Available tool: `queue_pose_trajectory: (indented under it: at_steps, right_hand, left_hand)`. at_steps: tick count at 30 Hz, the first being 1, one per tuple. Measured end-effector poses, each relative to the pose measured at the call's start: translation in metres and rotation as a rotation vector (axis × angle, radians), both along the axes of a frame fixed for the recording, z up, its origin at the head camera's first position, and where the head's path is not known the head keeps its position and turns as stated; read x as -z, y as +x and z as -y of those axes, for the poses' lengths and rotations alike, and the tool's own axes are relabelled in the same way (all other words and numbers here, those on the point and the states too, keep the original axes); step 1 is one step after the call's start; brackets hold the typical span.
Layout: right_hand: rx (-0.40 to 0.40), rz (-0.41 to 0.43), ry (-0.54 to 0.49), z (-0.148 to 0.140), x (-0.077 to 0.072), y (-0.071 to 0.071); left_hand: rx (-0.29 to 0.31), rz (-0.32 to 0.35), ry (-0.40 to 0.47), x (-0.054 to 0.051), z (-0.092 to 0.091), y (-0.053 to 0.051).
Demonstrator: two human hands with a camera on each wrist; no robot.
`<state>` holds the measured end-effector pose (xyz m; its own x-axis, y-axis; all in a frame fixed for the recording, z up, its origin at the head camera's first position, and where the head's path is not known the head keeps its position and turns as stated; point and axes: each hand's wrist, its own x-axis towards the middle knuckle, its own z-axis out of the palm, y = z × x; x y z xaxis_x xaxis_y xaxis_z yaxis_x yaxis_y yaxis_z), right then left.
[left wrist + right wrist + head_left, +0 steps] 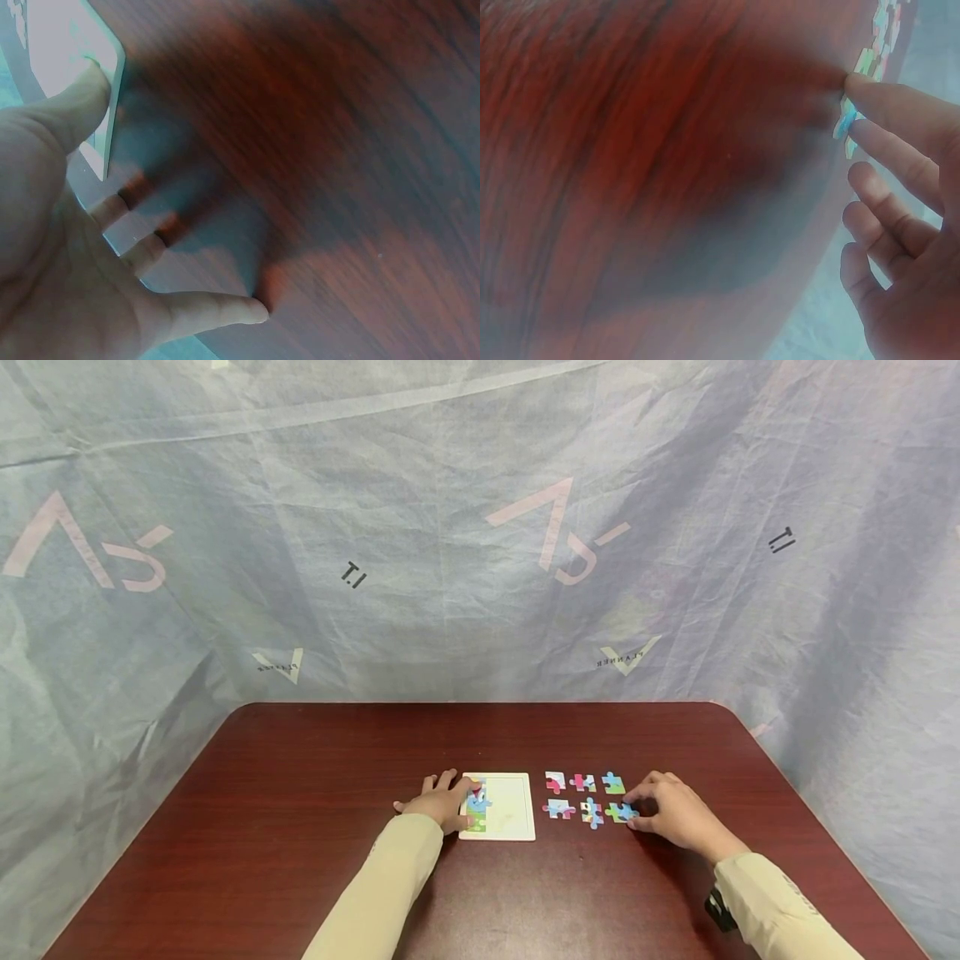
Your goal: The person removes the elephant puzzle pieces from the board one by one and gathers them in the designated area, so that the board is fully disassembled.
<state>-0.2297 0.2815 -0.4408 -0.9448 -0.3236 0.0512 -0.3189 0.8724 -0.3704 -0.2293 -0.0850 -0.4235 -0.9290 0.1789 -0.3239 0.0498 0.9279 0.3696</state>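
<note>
A square white puzzle tray (512, 835) lies on the table, with joined pieces (477, 803) along its left side. My left hand (438, 803) is spread over the tray's left edge, its thumb and a finger touching the tray (115, 127); other fingertips rest on the wood. To the right lie several loose jigsaw pieces in two rows. My right hand (678, 814) is at the lower right piece (619, 812), thumb and index finger touching its right end. In the right wrist view, the thumb and index finger of my right hand (911, 195) meet a blue and green piece (845, 122).
Other loose pieces, among them a pink one (555, 782) and a blue-green one (613, 784), lie between the tray and my right hand. The dark red table (337, 760) ends at a grey printed cloth (442, 610) hanging behind and at both sides.
</note>
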Motion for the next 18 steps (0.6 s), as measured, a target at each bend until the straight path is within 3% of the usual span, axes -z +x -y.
queue_pose_trajectory:
  at_steps: [18]
  right_hand:
    - [-0.081,-0.147,-0.053,0.019,-0.010,-0.001]
  left_hand:
    - [0.004,0.009,0.014,-0.003,0.000,0.002]
